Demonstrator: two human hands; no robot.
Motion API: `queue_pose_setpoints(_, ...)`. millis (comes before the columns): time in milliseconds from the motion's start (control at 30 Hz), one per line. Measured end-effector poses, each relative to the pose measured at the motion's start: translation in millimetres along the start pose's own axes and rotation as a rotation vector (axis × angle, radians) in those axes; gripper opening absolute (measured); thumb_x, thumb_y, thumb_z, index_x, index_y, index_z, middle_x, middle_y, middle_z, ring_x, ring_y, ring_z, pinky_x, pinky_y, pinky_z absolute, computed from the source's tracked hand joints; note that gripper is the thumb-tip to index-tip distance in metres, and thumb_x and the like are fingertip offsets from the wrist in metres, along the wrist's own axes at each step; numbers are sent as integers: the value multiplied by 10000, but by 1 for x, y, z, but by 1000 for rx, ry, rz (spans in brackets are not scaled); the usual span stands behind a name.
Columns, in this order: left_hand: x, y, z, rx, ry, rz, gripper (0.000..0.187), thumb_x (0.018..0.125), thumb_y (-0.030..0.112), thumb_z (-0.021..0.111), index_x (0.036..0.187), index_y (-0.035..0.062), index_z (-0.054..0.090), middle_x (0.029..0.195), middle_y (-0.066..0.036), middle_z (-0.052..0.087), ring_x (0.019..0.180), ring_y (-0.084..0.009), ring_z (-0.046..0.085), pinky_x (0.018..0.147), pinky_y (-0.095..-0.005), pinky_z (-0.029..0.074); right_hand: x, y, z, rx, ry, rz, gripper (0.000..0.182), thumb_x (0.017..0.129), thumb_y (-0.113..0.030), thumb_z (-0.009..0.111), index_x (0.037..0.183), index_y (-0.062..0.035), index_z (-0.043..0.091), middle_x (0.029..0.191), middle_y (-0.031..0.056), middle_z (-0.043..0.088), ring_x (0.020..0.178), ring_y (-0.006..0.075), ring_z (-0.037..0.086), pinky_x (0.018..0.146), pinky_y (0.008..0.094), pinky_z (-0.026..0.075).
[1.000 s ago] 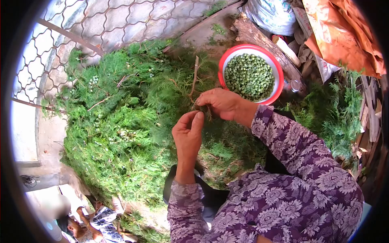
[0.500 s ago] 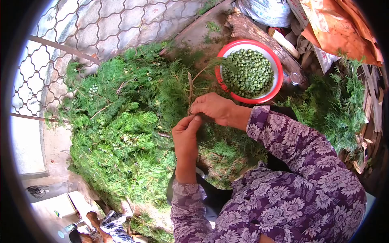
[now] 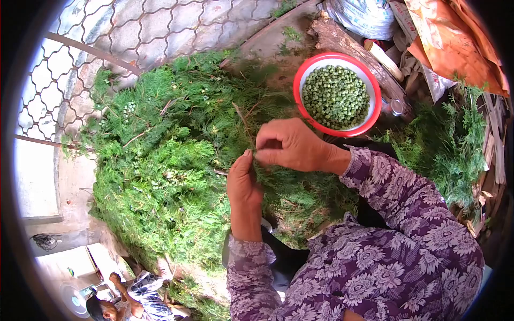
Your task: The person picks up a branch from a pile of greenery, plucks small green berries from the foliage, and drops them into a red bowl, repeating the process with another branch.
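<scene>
Low over a heap of feathery green cuttings (image 3: 182, 160), my left hand (image 3: 245, 184) is closed, thumb upward, on an evergreen branch (image 3: 245, 122) whose bare brown stem slants up and left from the fingers. Beside it on the right, my right hand (image 3: 295, 145) has thumb and forefinger pinched together near the left thumb tip. Whatever lies in that pinch is too small to make out. Beyond the right hand stands a white basin with a red rim (image 3: 300, 101), holding many small round green cones (image 3: 336, 96).
A wire mesh grille (image 3: 155, 27) runs along the upper left. A log (image 3: 348, 45), an orange sack (image 3: 455, 37) and a white sack (image 3: 360, 18) lie at upper right. More cut greenery (image 3: 450, 155) is on the right. Another person (image 3: 142, 299) is at lower left.
My right hand has shifted slightly right and down, and its curled fingers now show a gap above the pinch. The branch stem leans further left. The other person's arm has moved.
</scene>
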State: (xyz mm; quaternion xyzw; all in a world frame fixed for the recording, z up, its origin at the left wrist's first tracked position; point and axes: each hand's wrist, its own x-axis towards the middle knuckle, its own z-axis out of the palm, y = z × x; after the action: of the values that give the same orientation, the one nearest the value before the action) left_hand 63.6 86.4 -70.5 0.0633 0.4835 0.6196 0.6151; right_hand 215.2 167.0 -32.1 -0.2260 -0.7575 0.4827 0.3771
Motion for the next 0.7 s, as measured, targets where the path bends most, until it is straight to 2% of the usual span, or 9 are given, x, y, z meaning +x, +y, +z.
queue_pose_setpoints(33, 2, -1, -2, 0, -1, 0, 176, 829, 151, 572, 956, 29, 564, 874, -57, 600, 723, -180, 562, 619, -316, 466, -2, 0, 1, -1, 1, 0, 201, 702, -193, 654, 741, -21, 558, 654, 112, 561, 620, 216, 571, 557, 325, 429)
queue_pose_setpoints(100, 6, -3, -3, -65, 48, 34, 178, 826, 149, 579, 962, 35, 563, 890, -59, 601, 741, -183, 569, 644, -320, 471, -5, 4, 4, -48, -147, 81, 149, 719, -130, 646, 764, -22, 554, 650, 78, 522, 607, 185, 530, 551, 300, 407)
queue_pose_setpoints(267, -8, 7, 15, -48, 103, 39, 126, 825, 102, 587, 909, 7, 589, 830, -46, 617, 752, -141, 584, 673, -277, 484, 0, 12, 4, -149, -93, 94, 207, 698, -184, 655, 753, -17, 545, 649, 89, 526, 604, 201, 533, 546, 310, 409)
queue_pose_setpoints(333, -9, 7, 18, -52, 107, 14, 137, 824, 105, 590, 918, 5, 588, 839, -51, 620, 758, -142, 589, 685, -278, 488, 0, 11, 5, -175, -76, 114, 255, 679, -228, 670, 754, -19, 545, 663, 99, 533, 613, 229, 540, 550, 327, 414)
queue_pose_setpoints(400, -4, 5, 13, -92, -12, 6, 149, 821, 108, 594, 928, 6, 586, 852, -62, 624, 757, -145, 595, 685, -278, 491, -1, 13, 7, -222, -31, 84, 267, 670, -243, 667, 765, -23, 547, 670, 105, 538, 625, 247, 546, 558, 345, 418)
queue_pose_setpoints(467, -3, 2, 9, -75, -11, 9, 155, 823, 109, 591, 938, 5, 584, 862, -68, 624, 768, -150, 595, 689, -282, 493, -2, 17, 9, -281, 26, 63, 281, 661, -257, 663, 776, -27, 549, 677, 110, 542, 638, 265, 552, 565, 363, 422)
queue_pose_setpoints(533, -5, -1, 10, -67, 6, 13, 173, 837, 109, 567, 968, -4, 574, 913, -90, 616, 821, -176, 595, 732, -304, 494, -1, 22, 11, -267, 10, 63, 290, 653, -261, 644, 787, -25, 540, 691, 128, 550, 670, 307, 560, 583, 395, 428)
queue_pose_setpoints(633, -7, -2, 12, -128, -19, -27, 181, 846, 104, 547, 983, -12, 568, 957, -106, 606, 862, -194, 590, 768, -321, 487, -2, 17, 10, -264, -75, 140, 282, 649, -250, 628, 786, -24, 529, 703, 139, 557, 692, 322, 562, 599, 405, 432)
queue_pose_setpoints(700, -10, -2, 17, -117, -39, -42, 200, 853, 115, 533, 999, -18, 563, 974, -112, 602, 877, -206, 588, 787, -332, 482, -4, 15, 9, -293, -57, 137, 269, 649, -246, 627, 757, -22, 523, 700, 140, 560, 691, 332, 562, 600, 412, 435)
